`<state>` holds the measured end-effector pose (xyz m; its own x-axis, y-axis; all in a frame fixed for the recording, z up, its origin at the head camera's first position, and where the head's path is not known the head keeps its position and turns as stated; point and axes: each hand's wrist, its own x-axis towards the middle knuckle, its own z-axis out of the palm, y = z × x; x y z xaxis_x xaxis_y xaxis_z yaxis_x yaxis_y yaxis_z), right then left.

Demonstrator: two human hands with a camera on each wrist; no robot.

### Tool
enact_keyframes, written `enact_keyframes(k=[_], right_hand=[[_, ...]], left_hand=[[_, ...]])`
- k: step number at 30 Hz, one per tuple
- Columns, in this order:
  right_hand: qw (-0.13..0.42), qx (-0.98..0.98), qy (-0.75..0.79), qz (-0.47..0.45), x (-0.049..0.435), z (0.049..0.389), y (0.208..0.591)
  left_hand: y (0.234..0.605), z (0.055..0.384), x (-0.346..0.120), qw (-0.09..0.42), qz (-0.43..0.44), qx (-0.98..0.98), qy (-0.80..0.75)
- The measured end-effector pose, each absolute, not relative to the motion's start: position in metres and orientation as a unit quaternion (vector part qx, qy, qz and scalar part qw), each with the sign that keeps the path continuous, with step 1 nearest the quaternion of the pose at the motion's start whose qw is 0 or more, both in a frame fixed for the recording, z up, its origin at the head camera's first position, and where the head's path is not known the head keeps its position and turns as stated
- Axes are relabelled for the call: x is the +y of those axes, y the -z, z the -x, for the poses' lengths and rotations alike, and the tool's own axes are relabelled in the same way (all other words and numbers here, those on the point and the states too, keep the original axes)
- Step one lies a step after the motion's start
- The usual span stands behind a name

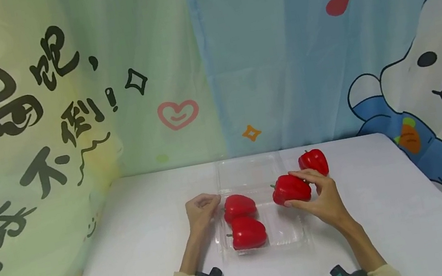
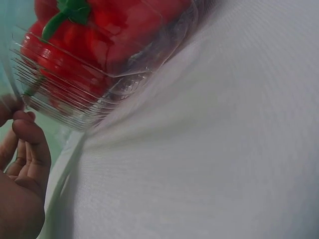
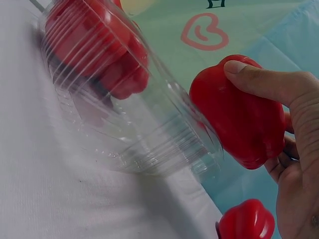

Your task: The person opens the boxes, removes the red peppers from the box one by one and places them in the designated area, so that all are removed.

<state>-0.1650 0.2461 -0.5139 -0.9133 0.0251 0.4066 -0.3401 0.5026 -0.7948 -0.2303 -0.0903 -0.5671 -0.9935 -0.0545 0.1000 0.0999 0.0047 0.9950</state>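
1. Desk [image 1: 151,244]: flat white support for the items below.
2. Clear container [image 1: 286,232]: open, its lid [image 1: 249,172] laid back at the far side, leaving the top accessible.
3. Right hand [image 1: 322,196]: thumb and fingers clamped on the held pepper [image 1: 290,190] over the container's right rear; the grip leaves the left-pointing stem free.
4. Left hand [image 1: 201,210]: fingertips together, apparently pinching the container's left edge, presumably to steady it.
5. Rear pepper [image 1: 239,207] and front pepper [image 1: 248,233]: in the left half, touching; walls likely limit rolling.
6. Outside pepper [image 1: 313,161]: on the desk, right of the lid.
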Motion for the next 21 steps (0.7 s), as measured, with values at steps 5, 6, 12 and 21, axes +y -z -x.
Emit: enact_keyframes(k=[5, 6, 12, 21], right_hand=[[0.187, -0.849, -0.487, -0.090, 0.2467, 0.1629, 0.5143], [0.187, -0.848, -0.487, -0.091, 0.2467, 0.1628, 0.5141], [0.188, -0.850, -0.483, -0.089, 0.2491, 0.1636, 0.5154], [0.190, -0.852, -0.479, -0.088, 0.2499, 0.1637, 0.5143]], left_hand=[[0.5692, 0.2288, -0.0920, 0.056, 0.020, -0.707, 0.704], [0.5693, 0.2288, -0.0922, 0.058, 0.023, -0.708, 0.704], [0.5694, 0.2274, -0.0920, 0.058, 0.028, -0.702, 0.709], [0.5693, 0.2277, -0.0912, 0.059, 0.023, -0.702, 0.709]])
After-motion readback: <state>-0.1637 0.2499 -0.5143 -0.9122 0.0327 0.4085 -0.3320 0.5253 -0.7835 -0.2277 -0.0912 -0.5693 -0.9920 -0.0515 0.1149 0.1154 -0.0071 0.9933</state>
